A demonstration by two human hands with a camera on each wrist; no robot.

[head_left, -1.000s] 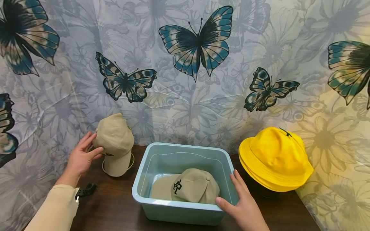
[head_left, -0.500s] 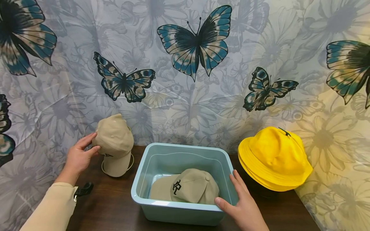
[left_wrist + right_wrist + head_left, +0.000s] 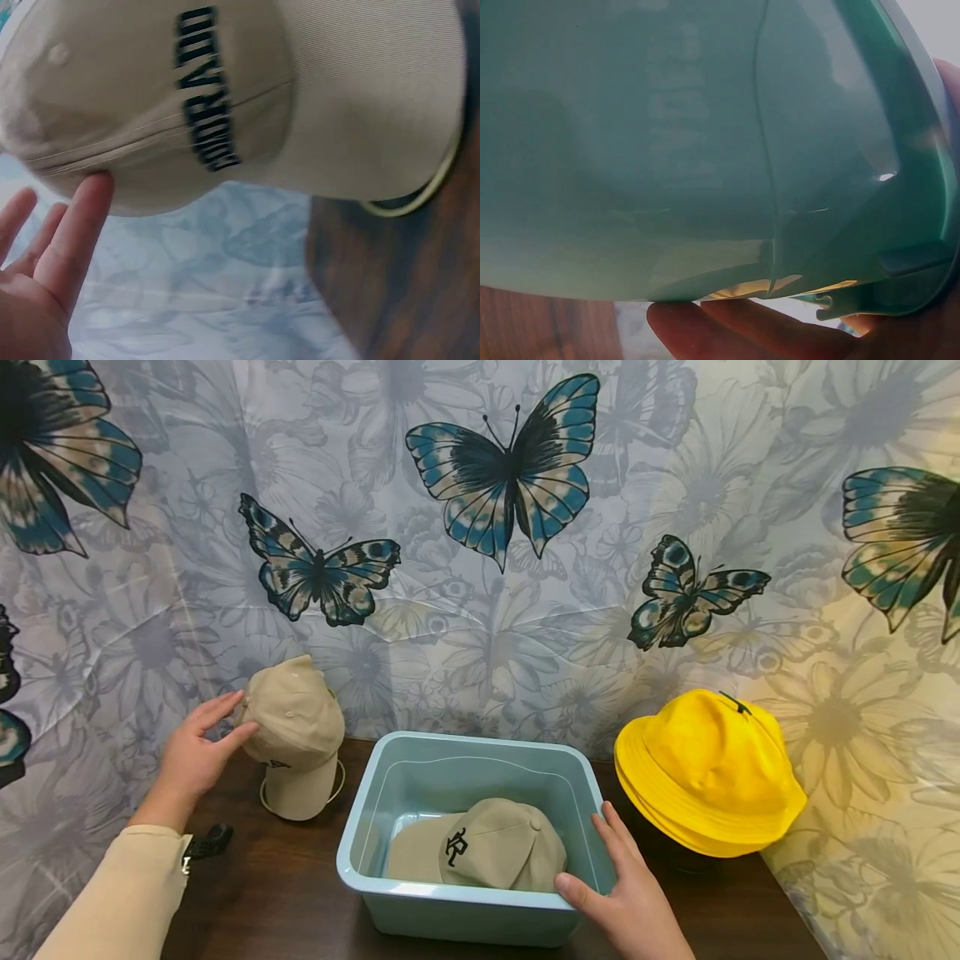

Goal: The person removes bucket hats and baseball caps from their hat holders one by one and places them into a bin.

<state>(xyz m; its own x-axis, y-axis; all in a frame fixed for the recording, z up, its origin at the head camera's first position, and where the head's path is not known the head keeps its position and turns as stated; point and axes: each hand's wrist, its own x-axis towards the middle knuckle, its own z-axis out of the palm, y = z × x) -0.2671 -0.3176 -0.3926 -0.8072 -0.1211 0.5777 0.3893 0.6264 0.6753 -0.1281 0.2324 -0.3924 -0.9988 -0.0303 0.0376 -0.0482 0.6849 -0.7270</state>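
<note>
1. Left hand (image 3: 191, 756): fingers extended and relaxed, thumb apart from the rest. Tips sit at the left side of the far-left cap. Left wrist view puts one fingertip right at the crown's edge; can't tell if it's firm contact.
2. Right hand (image 3: 633, 893): gripping the bin's near-right corner. Thumb on near rim, fingers along the right side. Right wrist view has the fingers against the outer wall.
3. Far-left cap (image 3: 295, 718): tan, on the far left of the counter, left of the bin. Crown up, brim pointing down and toward the near side. Dark lettering (image 3: 204, 90) across the front, partly cut by the curve. Thin yellowish loop (image 3: 341, 779) shows around the brim's edge.
4. Bin (image 3: 465, 902): light blue, rectangular, rounded corners, mid counter, between the two hands.
5. Second cap (image 3: 510, 843): tan, lying inside the bin, brim to the left, crown to the right, dark monogram on the front.
6. Yellow hat (image 3: 712, 768): right of the bin, tilted, brim lower toward the near side. Small dark green tag or cord on top. Something dark underneath, mostly hidden.
7. Counter (image 3: 262, 893): dark brown wood grain.
8. Backdrop (image 3: 450, 668): pale floral cloth behind everything, big blue-black butterflies, yellower at right.
</note>
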